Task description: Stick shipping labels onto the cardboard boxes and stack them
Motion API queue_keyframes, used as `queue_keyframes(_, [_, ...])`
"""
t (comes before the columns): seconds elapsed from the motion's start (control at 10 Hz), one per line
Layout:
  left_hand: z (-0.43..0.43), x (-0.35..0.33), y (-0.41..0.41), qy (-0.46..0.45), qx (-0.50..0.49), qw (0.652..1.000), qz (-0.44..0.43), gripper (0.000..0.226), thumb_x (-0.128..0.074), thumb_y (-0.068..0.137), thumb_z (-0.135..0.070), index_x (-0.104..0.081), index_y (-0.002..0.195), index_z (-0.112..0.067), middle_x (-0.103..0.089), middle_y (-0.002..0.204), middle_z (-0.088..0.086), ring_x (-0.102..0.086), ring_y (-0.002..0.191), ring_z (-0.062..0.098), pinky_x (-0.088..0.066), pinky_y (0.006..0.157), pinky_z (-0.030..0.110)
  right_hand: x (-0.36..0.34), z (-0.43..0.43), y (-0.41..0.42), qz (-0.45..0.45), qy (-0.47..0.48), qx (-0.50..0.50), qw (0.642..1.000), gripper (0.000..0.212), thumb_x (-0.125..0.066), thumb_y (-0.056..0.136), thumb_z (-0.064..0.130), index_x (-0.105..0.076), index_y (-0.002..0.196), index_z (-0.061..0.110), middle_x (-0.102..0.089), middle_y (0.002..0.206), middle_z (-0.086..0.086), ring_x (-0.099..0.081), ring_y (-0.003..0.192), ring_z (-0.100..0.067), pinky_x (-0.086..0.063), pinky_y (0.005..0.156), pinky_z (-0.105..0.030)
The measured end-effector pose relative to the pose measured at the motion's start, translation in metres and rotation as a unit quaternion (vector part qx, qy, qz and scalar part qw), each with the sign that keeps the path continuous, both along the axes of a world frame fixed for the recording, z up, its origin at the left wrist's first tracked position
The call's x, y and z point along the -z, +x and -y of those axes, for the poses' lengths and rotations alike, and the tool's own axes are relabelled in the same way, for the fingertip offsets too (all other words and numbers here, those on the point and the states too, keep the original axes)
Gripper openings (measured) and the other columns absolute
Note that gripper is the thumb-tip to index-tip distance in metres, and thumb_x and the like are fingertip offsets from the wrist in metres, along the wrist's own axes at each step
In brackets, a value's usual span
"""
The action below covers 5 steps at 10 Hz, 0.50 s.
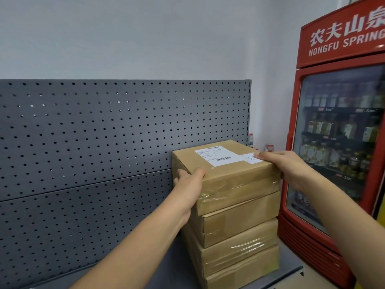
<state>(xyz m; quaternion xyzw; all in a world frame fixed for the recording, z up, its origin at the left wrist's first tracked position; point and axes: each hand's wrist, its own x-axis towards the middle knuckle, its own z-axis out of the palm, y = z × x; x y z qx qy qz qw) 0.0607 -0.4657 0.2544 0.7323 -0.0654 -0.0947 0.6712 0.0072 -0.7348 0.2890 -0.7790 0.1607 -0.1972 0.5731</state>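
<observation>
A single wide-angle view comes from the person's head, facing forward and slightly down. It looks at a stack of boxes [239, 224] on a shelf [290, 259], just right of centre and close enough that both forearms, entering from the bottom edge, reach it. The left hand [188, 177] and right hand [279, 163] grip the top box [229, 173] at mid-height of the frame, and its upper face is seen from above. The pegboard [104, 132] behind fills the left half, its lines bowed by the lens. The fridge [333, 142] is cut by the right edge.
</observation>
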Motion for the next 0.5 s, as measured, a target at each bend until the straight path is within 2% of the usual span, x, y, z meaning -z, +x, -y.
queue_keyframes(0.1, [-0.005, -0.012, -0.009, 0.035, -0.011, 0.999, 0.017, 0.091, -0.056, 0.069, -0.064, -0.039, 0.146, -0.019, -0.046, 0.14, 0.001, -0.055, 0.122, 0.024, -0.045, 0.109, 0.05, 0.0, -0.007, -0.006, 0.066, -0.102, 0.033, 0.992, 0.027, -0.079, 0.082, 0.047, -0.075, 0.097, 0.025, -0.068, 0.1, 0.013, -0.058, 0.099, -0.005, -0.048, 0.088, -0.035])
queue_keyframes(0.2, [-0.008, -0.01, -0.005, 0.043, -0.022, 0.998, 0.032, 0.071, -0.057, 0.086, -0.057, -0.042, 0.142, -0.015, -0.042, 0.136, 0.0, -0.051, 0.118, 0.022, -0.042, 0.1, 0.043, -0.002, -0.014, -0.007, 0.094, -0.194, 0.065, 0.974, 0.019, -0.075, 0.087, 0.041, -0.075, 0.097, 0.024, -0.069, 0.093, 0.014, -0.062, 0.091, -0.005, -0.054, 0.084, -0.034])
queue_keyframes(0.3, [-0.014, -0.015, -0.007, 0.039, -0.032, 0.997, 0.059, 0.062, -0.052, 0.095, -0.048, -0.039, 0.146, -0.015, -0.039, 0.139, 0.001, -0.05, 0.12, 0.022, -0.04, 0.095, 0.039, -0.012, -0.024, -0.005, 0.067, -0.278, 0.097, 0.953, 0.016, -0.071, 0.086, 0.027, -0.076, 0.096, 0.017, -0.073, 0.091, 0.002, -0.067, 0.09, -0.017, -0.06, 0.084, -0.043])
queue_keyframes(0.4, [-0.028, -0.018, -0.008, 0.05, -0.026, 0.993, 0.099, 0.066, -0.048, 0.099, -0.043, -0.028, 0.158, -0.02, -0.031, 0.152, -0.003, -0.046, 0.124, 0.016, -0.038, 0.095, 0.032, -0.022, -0.046, -0.006, 0.07, -0.342, 0.1, 0.932, 0.019, -0.063, 0.086, 0.021, -0.077, 0.098, 0.016, -0.075, 0.097, -0.002, -0.066, 0.093, -0.022, -0.059, 0.085, -0.046])
queue_keyframes(0.5, [-0.051, -0.023, -0.017, 0.073, -0.061, 0.981, 0.17, 0.06, -0.047, 0.102, -0.037, -0.029, 0.158, -0.026, -0.034, 0.155, -0.006, -0.046, 0.123, 0.011, -0.037, 0.091, 0.026, -0.026, -0.07, -0.005, 0.102, -0.387, 0.086, 0.912, 0.025, -0.057, 0.092, 0.023, -0.076, 0.107, 0.015, -0.073, 0.11, 0.001, -0.064, 0.095, -0.02, -0.055, 0.081, -0.041])
